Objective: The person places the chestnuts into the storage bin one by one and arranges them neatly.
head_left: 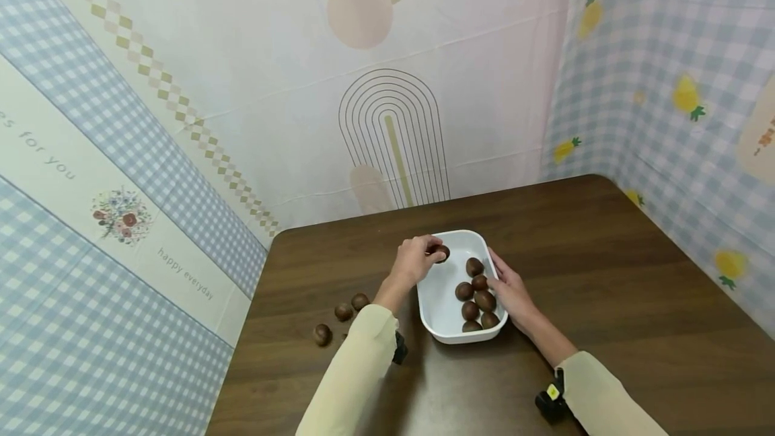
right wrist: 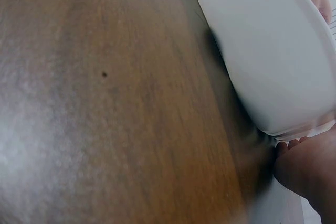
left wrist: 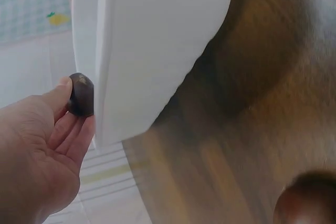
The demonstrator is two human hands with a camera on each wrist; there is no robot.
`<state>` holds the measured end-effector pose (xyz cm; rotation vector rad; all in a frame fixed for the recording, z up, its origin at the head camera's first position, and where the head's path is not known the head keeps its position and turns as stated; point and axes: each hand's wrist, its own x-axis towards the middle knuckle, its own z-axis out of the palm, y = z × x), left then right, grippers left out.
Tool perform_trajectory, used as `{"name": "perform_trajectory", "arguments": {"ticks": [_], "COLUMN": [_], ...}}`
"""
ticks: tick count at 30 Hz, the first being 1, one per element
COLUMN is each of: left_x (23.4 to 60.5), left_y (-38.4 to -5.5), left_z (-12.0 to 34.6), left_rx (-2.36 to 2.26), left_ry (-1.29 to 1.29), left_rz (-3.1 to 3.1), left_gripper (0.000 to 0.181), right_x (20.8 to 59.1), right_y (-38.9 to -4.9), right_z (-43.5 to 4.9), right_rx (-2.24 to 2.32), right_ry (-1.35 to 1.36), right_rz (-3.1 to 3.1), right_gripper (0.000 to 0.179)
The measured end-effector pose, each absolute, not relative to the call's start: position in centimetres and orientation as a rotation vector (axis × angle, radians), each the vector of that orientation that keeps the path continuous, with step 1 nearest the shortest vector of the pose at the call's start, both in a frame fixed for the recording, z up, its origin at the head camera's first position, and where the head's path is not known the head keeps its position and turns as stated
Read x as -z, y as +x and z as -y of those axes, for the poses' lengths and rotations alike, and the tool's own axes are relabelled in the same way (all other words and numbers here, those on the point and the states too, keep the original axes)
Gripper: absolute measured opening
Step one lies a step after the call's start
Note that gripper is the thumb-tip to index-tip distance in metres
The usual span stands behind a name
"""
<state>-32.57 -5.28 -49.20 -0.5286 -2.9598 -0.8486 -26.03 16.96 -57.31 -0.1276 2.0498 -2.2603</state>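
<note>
A white rectangular dish point(head_left: 440, 295) holds several round, brown, chestnut-like pieces point(head_left: 485, 301), mostly gathered along its right side. My left hand point(head_left: 413, 260) is at the dish's upper left corner. Between thumb and fingers it pinches one dark, shiny chestnut-like piece point(left wrist: 81, 95), just inside the rim. On the opposite side my right hand point(head_left: 513, 293) grips the dish wall, its thumb at the rim. In the right wrist view, fingertips point(right wrist: 293, 144) of that hand show at the dish's lower edge, and a dark shadow lies on the table along the dish.
More of the brown pieces point(head_left: 343, 312) lie on the wooden table point(head_left: 290, 274) left of the dish, partly behind my left sleeve point(head_left: 354, 369). Patterned cloths point(head_left: 484, 86) hang behind the table and at both sides. Each wrist wears a small black camera point(head_left: 551, 402).
</note>
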Motion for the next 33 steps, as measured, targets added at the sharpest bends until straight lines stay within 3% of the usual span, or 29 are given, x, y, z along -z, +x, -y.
{"name": "perform_trajectory", "arguments": {"ticks": [10,18,33], "left_x": [50.6,51.3,52.1], "left_y": [-31.8,-31.3,-30.9], "left_z": [2.5,0.9,0.6], "left_rx": [0.574,0.471,0.448], "left_ry": [-0.576,-0.469,-0.383], "left_rz": [2.92,2.962,2.973], "left_gripper": [0.028,0.023,0.013], "right_x": [57.7,57.6,57.5], "right_y": [-26.2,-26.1,-26.0], "right_z": [-17.0,-16.8,-16.8], "right_rx": [2.275,2.275,2.266], "right_ry": [-0.132,-0.119,-0.109], "right_rz": [-2.059,-2.068,-2.077], "right_gripper": [0.077,0.077,0.077]}}
